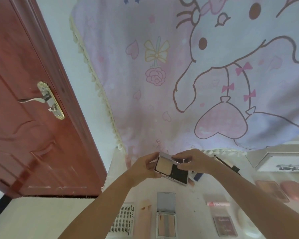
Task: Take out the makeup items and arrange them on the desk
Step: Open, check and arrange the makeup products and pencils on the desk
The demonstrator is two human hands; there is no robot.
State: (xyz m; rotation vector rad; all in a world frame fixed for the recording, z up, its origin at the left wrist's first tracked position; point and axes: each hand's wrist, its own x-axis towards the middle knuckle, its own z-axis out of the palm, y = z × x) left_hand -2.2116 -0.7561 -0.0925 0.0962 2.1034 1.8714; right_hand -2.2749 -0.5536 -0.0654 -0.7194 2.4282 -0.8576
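Along the near edge of the desk [193, 190] a row of items already lay side by side: a lash tray [126, 219], a pale tube [145, 219], an open palette [166, 216] with its mirror lid standing up, and a small dark card [223, 225] more to the right. They seemed placed in a line so that each one stays visible, which fits the arranging. At the right edge two pinkish cases [273, 188] were blurred, and I could not tell what they were.

Above the middle of the desk, both hands held an open compact [171, 169] in the air, not touching the surface. The left hand [145, 168] had its fingers curled around the left side of the compact. The right hand [193, 163] pinched the lid at the far side with bent fingers, probably to open or close it before putting it down. Below it some dark sticks [226, 163] lay toward the far edge.

Behind hung a cartoon cloth [162, 66], and a red door [33, 118] was at the left.
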